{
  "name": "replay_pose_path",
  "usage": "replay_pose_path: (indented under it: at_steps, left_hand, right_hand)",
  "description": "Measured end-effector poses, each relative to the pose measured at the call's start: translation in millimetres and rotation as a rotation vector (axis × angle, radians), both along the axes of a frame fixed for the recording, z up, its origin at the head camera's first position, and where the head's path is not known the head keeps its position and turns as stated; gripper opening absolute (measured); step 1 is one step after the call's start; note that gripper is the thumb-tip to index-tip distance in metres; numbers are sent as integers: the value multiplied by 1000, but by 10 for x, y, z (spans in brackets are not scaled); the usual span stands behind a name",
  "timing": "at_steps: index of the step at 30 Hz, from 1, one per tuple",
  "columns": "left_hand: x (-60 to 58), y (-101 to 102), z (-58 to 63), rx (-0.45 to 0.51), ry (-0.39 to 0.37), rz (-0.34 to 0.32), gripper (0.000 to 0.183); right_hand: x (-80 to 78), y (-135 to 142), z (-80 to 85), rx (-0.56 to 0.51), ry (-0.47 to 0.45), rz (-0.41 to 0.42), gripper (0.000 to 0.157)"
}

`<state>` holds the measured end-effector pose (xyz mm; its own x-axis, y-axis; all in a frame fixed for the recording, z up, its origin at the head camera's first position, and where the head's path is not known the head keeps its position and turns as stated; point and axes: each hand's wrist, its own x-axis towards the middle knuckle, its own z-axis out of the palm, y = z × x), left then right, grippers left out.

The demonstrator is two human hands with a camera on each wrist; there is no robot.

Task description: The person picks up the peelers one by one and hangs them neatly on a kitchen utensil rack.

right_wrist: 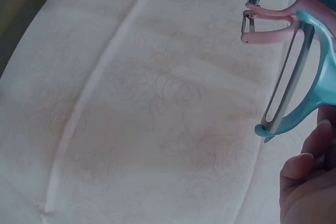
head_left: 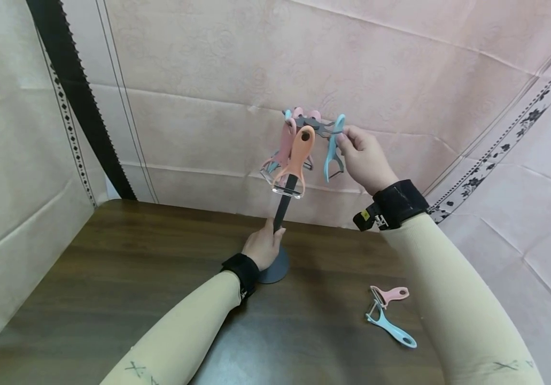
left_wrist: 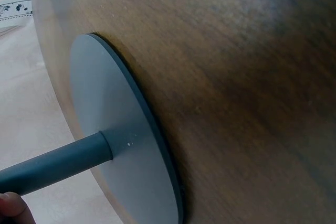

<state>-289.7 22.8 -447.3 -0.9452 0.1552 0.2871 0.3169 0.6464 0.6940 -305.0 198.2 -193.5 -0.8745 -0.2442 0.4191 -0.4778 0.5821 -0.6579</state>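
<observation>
A dark grey stand has an upright pole (head_left: 282, 208) and a round base (left_wrist: 121, 129) on the table. My left hand (head_left: 261, 248) grips the pole low down, above the base. Peelers hang around the hooks (head_left: 320, 128) at the top, with an orange peeler (head_left: 300, 152) in front and a pink peeler (head_left: 287, 141) beside it. On the right side, my right hand (head_left: 366, 163) pinches a light blue peeler (head_left: 330, 155) near the top of its handle, right at a hook's tip. Its blade (right_wrist: 291, 77) faces away from the fingers in the right wrist view.
On the wooden table (head_left: 136, 283), a pink peeler (head_left: 395, 294) and another light blue peeler (head_left: 395, 330) lie with their heads together, near my right forearm. Pale patterned cloth (head_left: 198, 69) hangs behind the table and along both sides.
</observation>
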Motion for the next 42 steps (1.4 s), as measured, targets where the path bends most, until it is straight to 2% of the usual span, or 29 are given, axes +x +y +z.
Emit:
replay_pose_path:
  at_steps: [4, 7, 14, 17, 21, 24, 28, 37, 42]
  left_hand:
    - [0, -2, -1, -3, 3, 4, 51]
    - [-1, 2, -5, -2, 8, 4, 46]
    - [-13, 11, -17, 6, 19, 5, 48]
    - [-16, 16, -21, 11, 15, 6, 50]
    - [-18, 23, -28, 18, 15, 17, 42]
    - [-17, 24, -29, 13, 16, 25, 40]
    - [-6, 18, -17, 7, 19, 15, 47]
    - [22, -3, 24, 1, 19, -6, 50]
    - [21, -3, 22, -4, 15, -4, 51]
  right_hand:
    - [119, -110, 56, -27, -6, 6, 30]
    - [150, -149, 68, -41, -17, 9, 31]
    - [-7, -83, -8, -49, -36, 18, 34]
    - [-13, -73, -16, -59, -43, 27, 35]
    - [-5, -77, -18, -61, -63, 29, 37]
    - [-5, -79, -22, -73, -101, 38, 38]
    - [-15, -80, -41, -94, -146, 57, 39]
    - [-22, -126, -82, -149, -180, 123, 39]
    - [-23, -140, -89, -142, -188, 108, 40]
